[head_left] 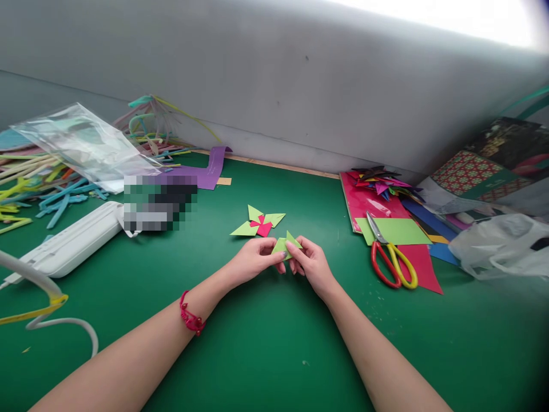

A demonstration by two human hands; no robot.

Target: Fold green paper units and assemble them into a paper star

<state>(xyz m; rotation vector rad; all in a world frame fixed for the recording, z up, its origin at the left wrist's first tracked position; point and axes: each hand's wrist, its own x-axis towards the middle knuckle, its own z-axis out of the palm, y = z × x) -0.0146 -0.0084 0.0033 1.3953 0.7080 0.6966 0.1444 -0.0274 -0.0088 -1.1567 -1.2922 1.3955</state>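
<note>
Between my two hands is a small piece of folded light-green paper [280, 246], with one pointed flap standing up. My left hand [256, 256] pinches its left side between thumb and fingers. At its right side, my right hand [311, 262] has thumb and fingers closed on the same paper. Just beyond, on the green table [266, 343], lies a star-like paper piece [254, 228] with light-green points and a red middle. The undersides of the held paper are hidden by my fingers.
Scissors [388, 257] with red and yellow handles lie at right on green and red paper sheets [422, 269]. Folded colourful paper pieces [381, 182] are heaped behind. A plastic bag [506, 246] sits far right. At left are a white power strip [81, 240], purple paper [214, 169] and colourful strips [64, 197].
</note>
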